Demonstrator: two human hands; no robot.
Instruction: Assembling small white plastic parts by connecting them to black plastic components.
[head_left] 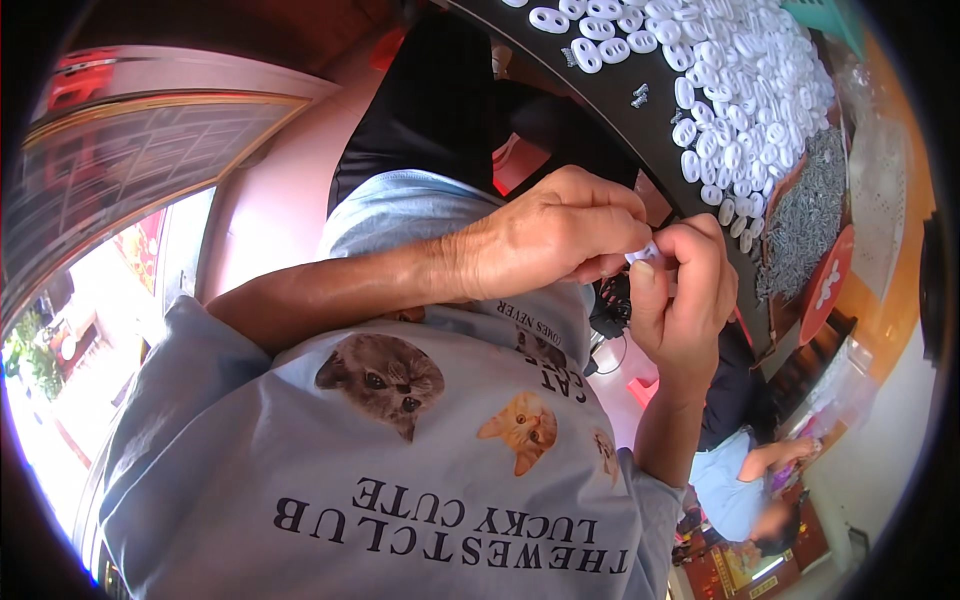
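Note:
In front of my body, my two hands meet at a small white oval plastic piece [643, 253]. My right hand [690, 285] pinches it between thumb and forefinger. My left hand [560, 235] is closed, its fingertips pressed together against the left side of the piece; whatever they hold is hidden. To the upper right, a large heap of white oval plastic pieces with two holes [745, 95] covers part of the dark tabletop [645, 75]. Beside that heap lies a pile of small grey metal screws [808, 215]. A few loose screws [640, 96] rest apart on the dark surface.
A red round object [828, 285] stands by the screw pile, near a clear plastic bag [880, 180]. A green container [825, 20] is at the top right. Another person in light blue [730, 485] works at the lower right. A window frame [150, 130] is on the left.

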